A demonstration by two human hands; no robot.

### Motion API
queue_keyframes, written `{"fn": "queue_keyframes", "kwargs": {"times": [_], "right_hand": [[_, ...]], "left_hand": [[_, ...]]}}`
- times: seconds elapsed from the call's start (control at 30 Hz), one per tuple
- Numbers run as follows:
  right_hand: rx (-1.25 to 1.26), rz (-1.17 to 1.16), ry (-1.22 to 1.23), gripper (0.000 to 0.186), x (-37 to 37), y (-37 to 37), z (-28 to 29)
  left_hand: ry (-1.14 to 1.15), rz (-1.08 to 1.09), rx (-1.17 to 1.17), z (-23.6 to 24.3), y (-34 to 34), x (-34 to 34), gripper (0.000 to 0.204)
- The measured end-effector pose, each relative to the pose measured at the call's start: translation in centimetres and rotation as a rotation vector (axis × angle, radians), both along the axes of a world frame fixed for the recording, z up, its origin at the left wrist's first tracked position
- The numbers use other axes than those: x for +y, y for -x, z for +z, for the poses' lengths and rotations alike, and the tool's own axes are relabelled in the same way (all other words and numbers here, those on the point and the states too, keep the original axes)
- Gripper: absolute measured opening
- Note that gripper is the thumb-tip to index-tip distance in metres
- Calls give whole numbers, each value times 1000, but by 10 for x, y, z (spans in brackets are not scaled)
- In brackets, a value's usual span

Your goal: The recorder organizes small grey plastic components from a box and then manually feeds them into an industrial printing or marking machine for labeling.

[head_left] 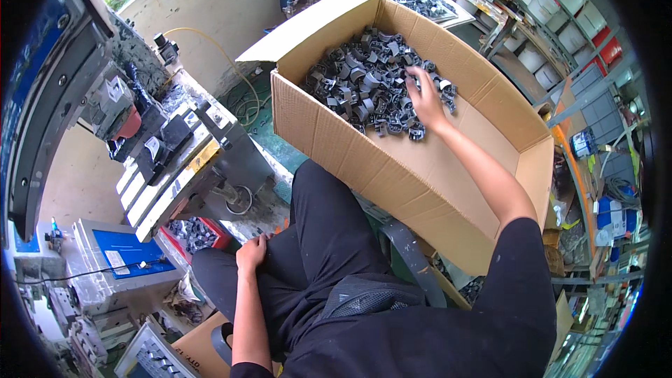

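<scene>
My right hand (pixel 425 100) is inside a large open cardboard box (pixel 336 141), over the right side of a heap of small dark grey curved plastic parts (pixel 357 84). Its fingers are apart and nothing shows between them; the nearest parts lie right beside the fingertips. Beyond the hand, the heap fills the far left portion of the box, and bare cardboard shows on the near right. My left hand (pixel 250 253) rests by my thigh with its fingers curled closed. What it holds, if anything, is hidden.
A machine with a slotted metal table (pixel 175 168) and a dark fixture (pixel 157 152) stands at left. Below it are a red bin (pixel 222 232) of parts and a blue-topped cabinet (pixel 133 250). More parts cover a tray (pixel 448 14) behind the box. Shelves with buckets (pixel 542 7) stand far right.
</scene>
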State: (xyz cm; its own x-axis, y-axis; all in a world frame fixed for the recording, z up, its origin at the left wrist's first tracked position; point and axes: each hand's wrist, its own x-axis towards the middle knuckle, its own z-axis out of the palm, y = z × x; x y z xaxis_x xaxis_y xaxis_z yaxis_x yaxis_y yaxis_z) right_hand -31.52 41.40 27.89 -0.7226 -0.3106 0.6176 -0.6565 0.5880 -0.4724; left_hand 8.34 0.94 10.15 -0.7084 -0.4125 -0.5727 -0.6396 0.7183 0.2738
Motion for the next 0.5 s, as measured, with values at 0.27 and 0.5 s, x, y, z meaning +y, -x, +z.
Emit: {"fn": "queue_keyframes", "kwargs": {"times": [0.27,0.5], "right_hand": [[-330,-187,261,62,6,-66,-71],[-390,-454,427,56,-58,-38,-82]], "left_hand": [[41,-46,-23,8,6,4,53],[25,-73,16,-3,18,9,55]]}}
